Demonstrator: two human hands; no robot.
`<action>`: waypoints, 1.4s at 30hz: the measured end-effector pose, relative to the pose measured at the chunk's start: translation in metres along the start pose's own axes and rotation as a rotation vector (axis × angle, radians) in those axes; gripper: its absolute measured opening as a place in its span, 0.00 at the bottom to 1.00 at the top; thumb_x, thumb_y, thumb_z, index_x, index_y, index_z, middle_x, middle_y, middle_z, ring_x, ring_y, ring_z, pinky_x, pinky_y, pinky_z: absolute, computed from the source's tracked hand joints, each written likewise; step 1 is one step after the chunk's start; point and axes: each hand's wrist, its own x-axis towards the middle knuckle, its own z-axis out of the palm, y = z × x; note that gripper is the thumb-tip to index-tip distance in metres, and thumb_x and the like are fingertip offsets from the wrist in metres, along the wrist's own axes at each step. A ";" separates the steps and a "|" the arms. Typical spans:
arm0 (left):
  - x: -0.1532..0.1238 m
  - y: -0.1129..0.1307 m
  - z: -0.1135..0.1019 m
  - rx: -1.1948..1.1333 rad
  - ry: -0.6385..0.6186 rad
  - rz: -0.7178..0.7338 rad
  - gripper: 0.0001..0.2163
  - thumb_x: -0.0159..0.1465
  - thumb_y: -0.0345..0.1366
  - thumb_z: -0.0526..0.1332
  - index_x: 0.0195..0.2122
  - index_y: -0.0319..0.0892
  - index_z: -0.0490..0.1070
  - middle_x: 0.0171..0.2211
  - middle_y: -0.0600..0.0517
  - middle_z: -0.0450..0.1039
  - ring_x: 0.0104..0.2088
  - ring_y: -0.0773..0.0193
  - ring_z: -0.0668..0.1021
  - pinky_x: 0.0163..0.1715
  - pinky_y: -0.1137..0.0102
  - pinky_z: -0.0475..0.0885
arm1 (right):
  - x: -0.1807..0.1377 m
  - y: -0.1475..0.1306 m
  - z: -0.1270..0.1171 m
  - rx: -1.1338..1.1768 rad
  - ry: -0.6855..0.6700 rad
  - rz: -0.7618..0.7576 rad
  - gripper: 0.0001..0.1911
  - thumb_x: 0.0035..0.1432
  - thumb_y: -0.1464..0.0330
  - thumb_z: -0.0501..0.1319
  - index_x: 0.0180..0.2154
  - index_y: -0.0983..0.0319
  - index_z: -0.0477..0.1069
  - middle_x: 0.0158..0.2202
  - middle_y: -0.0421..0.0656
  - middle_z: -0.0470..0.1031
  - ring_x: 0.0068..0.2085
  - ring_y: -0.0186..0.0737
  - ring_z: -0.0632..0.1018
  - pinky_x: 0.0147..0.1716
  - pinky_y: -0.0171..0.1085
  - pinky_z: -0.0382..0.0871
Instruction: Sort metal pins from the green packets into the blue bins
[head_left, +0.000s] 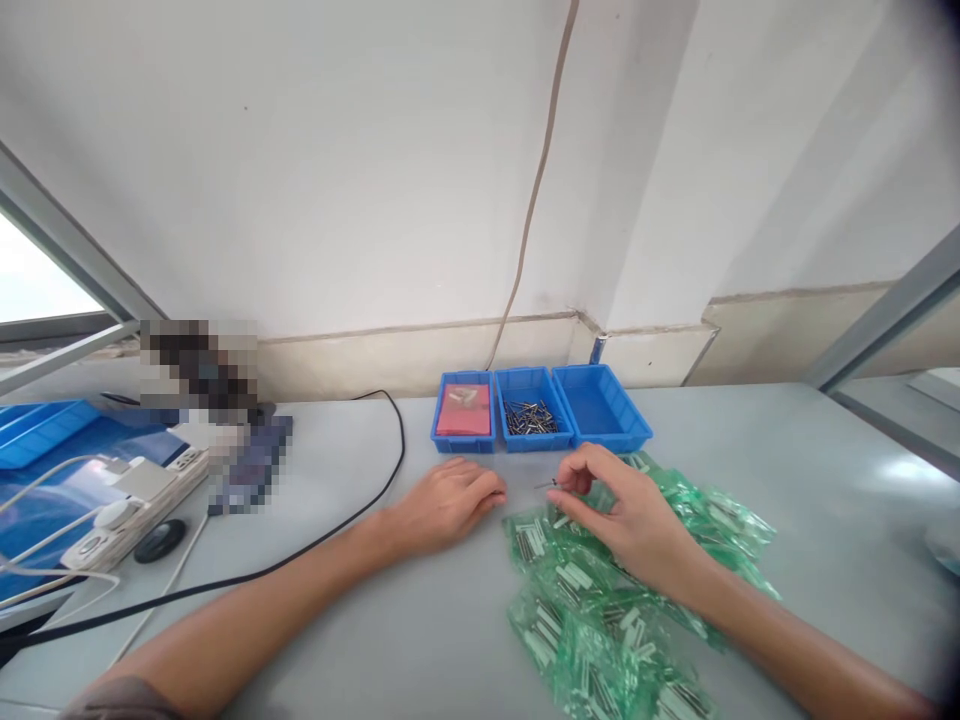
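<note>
A power strip point(94, 548) lay at the far left, then a black cable point(402, 445). The left hand point(450, 505) rested loosely curled on the table point(360, 640); whether it held anything, I couldn't tell. Beyond it stood three blue bins point(537, 443), the middle one holding metal pins point(529, 418). Thumb and fingertips nearly together, the right hand point(630, 510) pinched a thin pin point(544, 486) near green bags point(585, 640).

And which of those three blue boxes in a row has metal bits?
The middle blue box: little metal bits are heaped in it. The left box holds something pink, and the right box shows its bare blue bottom.
</note>
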 end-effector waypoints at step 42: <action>-0.003 -0.002 0.000 0.040 0.035 -0.094 0.13 0.83 0.36 0.45 0.45 0.41 0.65 0.38 0.50 0.75 0.35 0.59 0.71 0.39 0.63 0.61 | 0.006 0.004 -0.006 0.299 0.128 0.273 0.17 0.69 0.51 0.64 0.49 0.55 0.77 0.33 0.43 0.83 0.36 0.48 0.83 0.37 0.44 0.75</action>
